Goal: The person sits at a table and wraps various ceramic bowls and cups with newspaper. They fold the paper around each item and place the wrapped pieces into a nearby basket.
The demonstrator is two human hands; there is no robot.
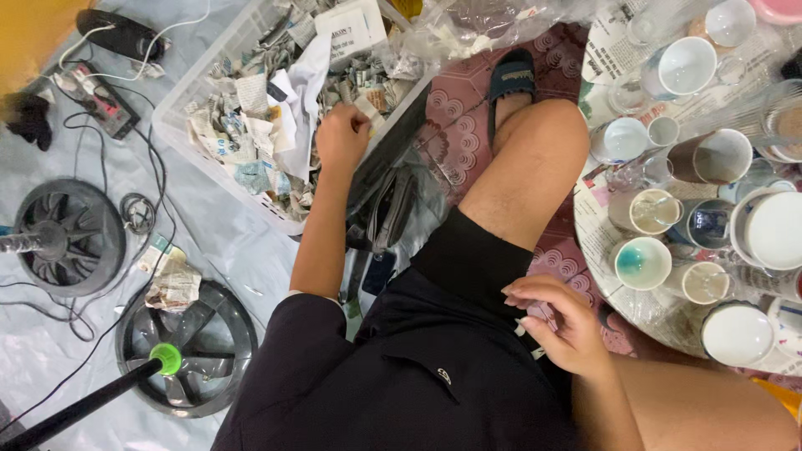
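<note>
Left hand: my left hand (342, 138) was reached out into the white basket (180, 117), fingers curled together around a scrap of crumpled newspaper (365, 110) near the basket's right edge.
Right hand: my right hand (561, 321) rested against my lap, fingers bent loosely inward; I could not tell whether it pinched anything, though a small pale sliver showed just beneath the fingers.
Newspaper: the basket was filled with torn and wadded newspaper, plus a white sheet (302, 100) draped over the middle of the pile.
Basket position: it sat on the pale plastic floor sheet (33, 351), tilted diagonally, its near corner just beside my left forearm.
Round table: a round table (595, 242) covered in newsprint stood at my right, touching or nearly touching my knee.
Cups: many cups crowded the table; a teal-glazed cup (642, 263) stood near the table's left edge, a white mug (687, 67) further toward the far edge, and a plain white cup (737, 334) at the near edge.
Fans: two dark fan housings (71, 238) lay on the floor sheet at my left, well apart from the basket.
Foot: my sandalled foot (511, 83) rested on the patterned mat (455, 125) between basket and table.
</note>
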